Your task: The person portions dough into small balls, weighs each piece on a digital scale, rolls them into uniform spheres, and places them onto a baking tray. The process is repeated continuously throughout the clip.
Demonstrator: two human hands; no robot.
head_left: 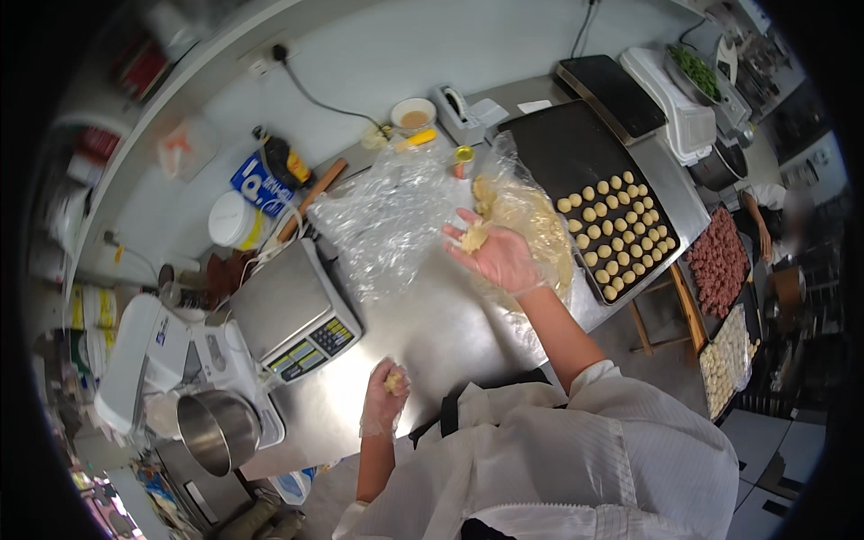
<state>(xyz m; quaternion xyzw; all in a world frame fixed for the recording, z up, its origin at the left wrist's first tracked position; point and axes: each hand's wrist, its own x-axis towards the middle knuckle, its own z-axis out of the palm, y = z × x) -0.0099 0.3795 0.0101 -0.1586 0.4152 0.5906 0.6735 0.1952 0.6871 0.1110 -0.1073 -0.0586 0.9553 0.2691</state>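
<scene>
My left hand (384, 400), in a clear plastic glove, is closed around a small lump of pale dough (393, 382) above the front of the steel table. Farther forward, my gloved right hand (504, 261) is turned palm up. Its fingers hold another small piece of dough (472, 238). Just beyond and beside that hand lies a large mass of dough (546, 236), partly covered by clear plastic film. To the right, a black baking tray (549, 148) carries rows of round dough balls (612, 243).
Crumpled plastic film (382, 216) covers the table's middle. At left stand a digital scale (283, 301) and a stand mixer (148, 346) with its steel bowl (216, 432). A tray of minced meat (717, 261) sits at far right, near another person's arm (760, 229).
</scene>
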